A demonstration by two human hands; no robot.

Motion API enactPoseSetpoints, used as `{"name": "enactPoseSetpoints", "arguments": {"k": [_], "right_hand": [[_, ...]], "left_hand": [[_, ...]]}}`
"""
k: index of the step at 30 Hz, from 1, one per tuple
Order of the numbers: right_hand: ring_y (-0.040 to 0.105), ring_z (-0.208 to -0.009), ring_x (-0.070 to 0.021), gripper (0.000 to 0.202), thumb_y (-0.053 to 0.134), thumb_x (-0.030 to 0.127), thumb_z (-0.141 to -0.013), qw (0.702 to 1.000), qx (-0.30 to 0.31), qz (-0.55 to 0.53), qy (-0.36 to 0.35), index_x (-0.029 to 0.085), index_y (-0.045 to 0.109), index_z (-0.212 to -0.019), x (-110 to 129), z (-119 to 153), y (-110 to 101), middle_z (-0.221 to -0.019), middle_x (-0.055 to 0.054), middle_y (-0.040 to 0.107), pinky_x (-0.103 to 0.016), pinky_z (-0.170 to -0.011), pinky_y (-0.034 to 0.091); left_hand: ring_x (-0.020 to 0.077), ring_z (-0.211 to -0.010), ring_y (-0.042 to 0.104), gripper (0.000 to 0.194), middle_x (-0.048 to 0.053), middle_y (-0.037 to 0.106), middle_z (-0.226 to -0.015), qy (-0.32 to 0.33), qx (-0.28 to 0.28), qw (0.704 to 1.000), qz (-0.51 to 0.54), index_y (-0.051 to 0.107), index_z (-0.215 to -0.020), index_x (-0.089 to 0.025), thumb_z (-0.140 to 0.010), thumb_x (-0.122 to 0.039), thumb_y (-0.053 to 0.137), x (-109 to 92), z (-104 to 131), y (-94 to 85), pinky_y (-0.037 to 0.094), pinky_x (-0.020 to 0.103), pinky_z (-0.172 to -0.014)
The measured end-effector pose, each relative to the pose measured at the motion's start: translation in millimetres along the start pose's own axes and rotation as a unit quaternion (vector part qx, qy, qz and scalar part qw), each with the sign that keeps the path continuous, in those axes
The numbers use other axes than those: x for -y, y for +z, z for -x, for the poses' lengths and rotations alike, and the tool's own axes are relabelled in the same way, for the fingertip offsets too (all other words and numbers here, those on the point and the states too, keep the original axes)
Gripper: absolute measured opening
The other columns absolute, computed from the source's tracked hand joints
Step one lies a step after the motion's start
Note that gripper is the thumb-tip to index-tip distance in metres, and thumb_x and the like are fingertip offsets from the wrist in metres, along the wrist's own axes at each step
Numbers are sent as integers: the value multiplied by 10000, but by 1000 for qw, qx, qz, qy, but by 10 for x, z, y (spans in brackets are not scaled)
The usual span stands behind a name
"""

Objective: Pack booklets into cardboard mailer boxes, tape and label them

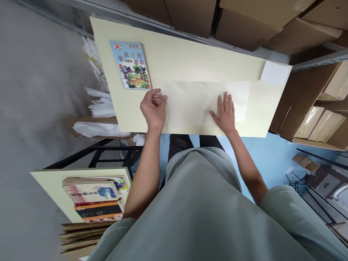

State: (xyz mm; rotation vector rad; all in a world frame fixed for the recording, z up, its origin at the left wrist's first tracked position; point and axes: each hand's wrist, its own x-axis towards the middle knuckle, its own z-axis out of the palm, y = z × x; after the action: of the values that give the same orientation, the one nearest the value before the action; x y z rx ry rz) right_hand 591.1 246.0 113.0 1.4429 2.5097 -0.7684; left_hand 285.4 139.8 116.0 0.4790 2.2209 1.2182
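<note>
A wide sheet of thin white paper [190, 101] lies on the pale yellow table [195, 50]. At the sheet's left edge is my left hand [154, 108], its fingers curled and closed; what they hold, if anything, is too small to make out. My right hand [225, 112] rests flat on the right part of the sheet, fingers spread. A blue illustrated book [132, 65] lies just beyond my left hand. Near the table's far right corner sits a stack of small white paper [274, 72].
Cardboard boxes [247, 27] line a shelf beyond the table, and an open carton [299, 98] stands at the right. On the lower left, a side table [54, 181] holds several books [95, 194]. White wrapped bundles [100, 107] are left of the table.
</note>
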Motion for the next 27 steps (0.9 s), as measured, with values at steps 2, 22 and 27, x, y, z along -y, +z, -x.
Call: {"name": "enactPoseSetpoints", "arguments": {"k": [2,22,27], "right_hand": [[28,-1852,-397,847,425,637,-1194,1000,1,-5,13,190,203,-1878,28,48,56,-1975,-186,69,-764,-1438,217],[61,-1854,-355,719,326,550,-1215,992,-68,-29,102,189,374,-1835,342,-270,162,-1960,-187,184,-756,-1442,165],[82,-1850,-387,727,286,551,-1220,983,-107,-51,143,191,325,-1850,481,-296,88,-1950,-211,203,-815,-1410,192]], "left_hand": [[204,-920,744,350,46,743,-1021,11,-9,1000,7,769,-1204,-264,-949,-480,877,29,-33,56,661,392,-949],[415,-1838,91,918,169,367,-1897,135,247,949,-140,616,-1689,-261,-973,-823,725,-71,391,599,118,705,-1462],[385,-1811,249,775,168,421,-1872,151,247,947,-138,620,-1657,-284,-1057,-776,635,-83,212,333,224,651,-1459]]}}
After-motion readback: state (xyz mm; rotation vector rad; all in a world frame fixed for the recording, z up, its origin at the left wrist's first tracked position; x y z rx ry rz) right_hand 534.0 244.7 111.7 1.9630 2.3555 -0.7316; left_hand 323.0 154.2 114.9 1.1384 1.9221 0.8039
